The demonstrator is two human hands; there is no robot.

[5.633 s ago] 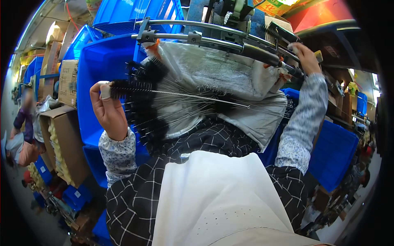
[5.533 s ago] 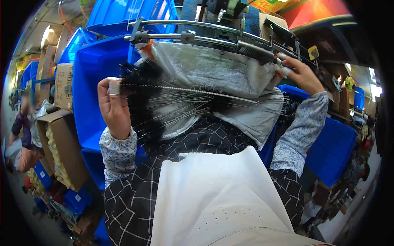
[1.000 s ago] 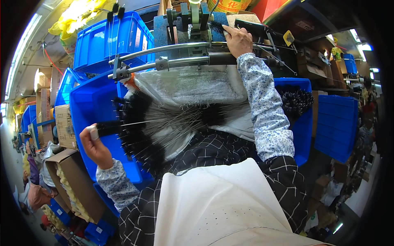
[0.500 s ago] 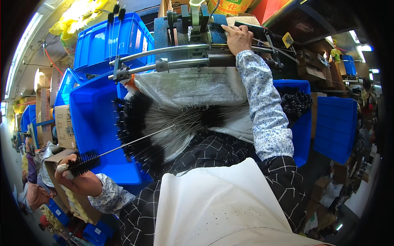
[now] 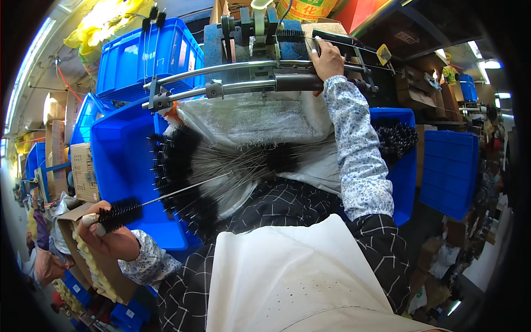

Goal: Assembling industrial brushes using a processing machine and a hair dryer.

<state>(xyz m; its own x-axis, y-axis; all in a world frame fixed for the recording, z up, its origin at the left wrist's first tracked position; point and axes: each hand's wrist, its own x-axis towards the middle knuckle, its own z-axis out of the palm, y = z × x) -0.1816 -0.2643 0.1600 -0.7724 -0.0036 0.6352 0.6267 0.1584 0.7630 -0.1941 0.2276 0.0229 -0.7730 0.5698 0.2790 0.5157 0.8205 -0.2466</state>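
Note:
At the lower left, my left hand (image 5: 113,235) is closed round the bristle end of a black wire brush (image 5: 119,214). The brush's twisted metal stem points right and up, over the pile on my lap. A white wrap covers one of its fingertips. My right hand (image 5: 329,60) lies at the bench machine (image 5: 260,47), just above its metal rails, with index finger and thumb apart. Left of those fingers, another black brush (image 5: 290,34) sits at the machine. Across my lap lie many wire brushes (image 5: 177,166), bristle heads to the left, stems fanned to the right.
A blue bin (image 5: 119,133) stands left of my lap, and a blue crate (image 5: 146,58) beside the machine holds upright brushes. At the right, a second blue bin (image 5: 406,188) contains black brushes (image 5: 394,138). An open cardboard box (image 5: 105,271) sits below my left hand.
My right hand has drawn back to the right, off the brush at the machine, uncovering it. My left hand has shifted slightly right and up with its brush.

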